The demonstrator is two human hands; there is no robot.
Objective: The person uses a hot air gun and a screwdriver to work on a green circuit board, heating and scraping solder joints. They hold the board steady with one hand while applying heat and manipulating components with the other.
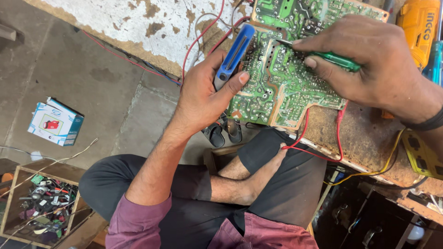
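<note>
The green circuit board, solder side up at the bench edge, is mid-rework: a blue-handled desoldering pump is gripped in the closed left hand, and a green-handled iron is pinched in the right hand, tip on the joints.

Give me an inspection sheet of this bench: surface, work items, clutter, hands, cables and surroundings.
Surface: worn brown bench top, chipped white patch.
Job's things: green circuit board, solder side up; blue-handled tool; green-handled tool.
Clutter: yellow power tool; yellow socket strip.
Grippers: left hand grips the blue-handled tool; right hand presses the green-handled tool's tip to the board.
Cables: red wires; yellow wire.
Surroundings: small box on the floor; wooden crate of parts.
</note>
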